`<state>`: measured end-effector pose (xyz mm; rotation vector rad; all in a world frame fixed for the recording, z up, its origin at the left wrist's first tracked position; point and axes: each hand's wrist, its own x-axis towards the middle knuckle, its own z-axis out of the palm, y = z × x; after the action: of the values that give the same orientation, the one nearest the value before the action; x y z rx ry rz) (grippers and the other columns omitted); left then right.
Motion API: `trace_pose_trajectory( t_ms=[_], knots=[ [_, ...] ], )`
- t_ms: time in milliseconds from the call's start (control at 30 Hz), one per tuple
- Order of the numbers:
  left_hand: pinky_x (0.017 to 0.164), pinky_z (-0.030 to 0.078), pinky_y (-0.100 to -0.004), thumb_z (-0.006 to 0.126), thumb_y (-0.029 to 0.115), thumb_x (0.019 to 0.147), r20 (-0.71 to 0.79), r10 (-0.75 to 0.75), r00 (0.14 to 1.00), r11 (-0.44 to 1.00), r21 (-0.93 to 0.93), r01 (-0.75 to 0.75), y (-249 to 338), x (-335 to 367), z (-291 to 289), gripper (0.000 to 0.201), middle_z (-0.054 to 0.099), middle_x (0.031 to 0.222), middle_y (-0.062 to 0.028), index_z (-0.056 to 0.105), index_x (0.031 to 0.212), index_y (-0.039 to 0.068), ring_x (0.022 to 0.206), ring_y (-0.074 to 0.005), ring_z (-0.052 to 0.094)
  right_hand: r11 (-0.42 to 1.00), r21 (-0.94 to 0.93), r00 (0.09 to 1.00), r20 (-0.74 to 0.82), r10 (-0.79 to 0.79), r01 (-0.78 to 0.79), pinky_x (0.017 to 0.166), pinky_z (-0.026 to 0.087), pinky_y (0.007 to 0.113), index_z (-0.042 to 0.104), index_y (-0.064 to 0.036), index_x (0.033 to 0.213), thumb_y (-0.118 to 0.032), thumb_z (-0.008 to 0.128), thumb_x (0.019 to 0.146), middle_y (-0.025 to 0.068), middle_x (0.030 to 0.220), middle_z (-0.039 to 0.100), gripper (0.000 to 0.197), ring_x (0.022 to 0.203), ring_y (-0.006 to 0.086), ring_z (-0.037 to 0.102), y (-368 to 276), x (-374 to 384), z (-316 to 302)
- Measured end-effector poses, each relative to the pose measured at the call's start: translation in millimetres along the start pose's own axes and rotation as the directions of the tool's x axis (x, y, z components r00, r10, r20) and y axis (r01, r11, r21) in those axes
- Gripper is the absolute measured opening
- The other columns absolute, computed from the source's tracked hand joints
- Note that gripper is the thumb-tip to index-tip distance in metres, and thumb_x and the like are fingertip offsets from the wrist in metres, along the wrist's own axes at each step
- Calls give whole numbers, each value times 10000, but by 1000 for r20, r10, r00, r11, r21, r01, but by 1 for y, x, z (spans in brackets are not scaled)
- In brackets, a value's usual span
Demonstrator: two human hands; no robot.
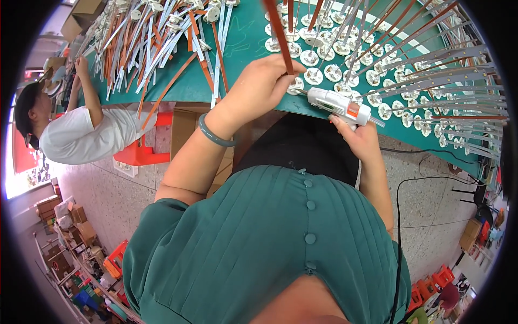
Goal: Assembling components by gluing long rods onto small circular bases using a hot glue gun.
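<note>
My left hand (259,86) pinches an upright orange-brown strip (280,40) near its lower end, over the table's front edge. Just under it lies a round white base (295,85); whether strip and base touch, I cannot tell. In my right hand (359,137) is a white hot glue gun (340,102) with an orange panel and a clear glue stick out of its back. Its nozzle points left, at the base beneath the strip. Around it stand several rows of round white bases (332,73), many with grey or orange-brown strips rising from them.
A heap of loose grey and orange-brown strips with white bases (162,40) covers the left of the green table (245,32). A co-worker in white (91,132) sits at the far left. Under the front edge is a cardboard box (183,129). A black cable (402,151) runs at the right.
</note>
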<state>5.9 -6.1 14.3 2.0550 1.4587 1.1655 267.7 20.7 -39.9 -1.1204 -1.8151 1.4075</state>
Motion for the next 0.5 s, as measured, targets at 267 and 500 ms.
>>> trace_pose_trajectory(
  t_ms=[267, 500],
  knots=[
    [747, 512, -388, 582, 25, 842, 51, -9, 999, 1000, 20, 8, -1, 2, 4, 177, 649, 904, -144, 667, 997, 25, 840, -328, 629, 997, -69, 1000, 5, -22, 22, 733, 468, 252, 637, 18, 1087, -100, 706, 836, 44, 891, 662, 285, 814, 93, 588, -9, 5, 5],
    [753, 510, -394, 581, 27, 843, 91, 11, 996, 999, 32, -14, -4, 5, 4, 155, 642, 905, -140, 662, 975, 15, 854, -332, 621, 998, -65, 999, -32, 22, -24, 733, 476, 246, 626, 36, 1091, -78, 706, 831, 65, 912, 662, 295, 825, 98, 597, -9, 5, 8]
  ],
)
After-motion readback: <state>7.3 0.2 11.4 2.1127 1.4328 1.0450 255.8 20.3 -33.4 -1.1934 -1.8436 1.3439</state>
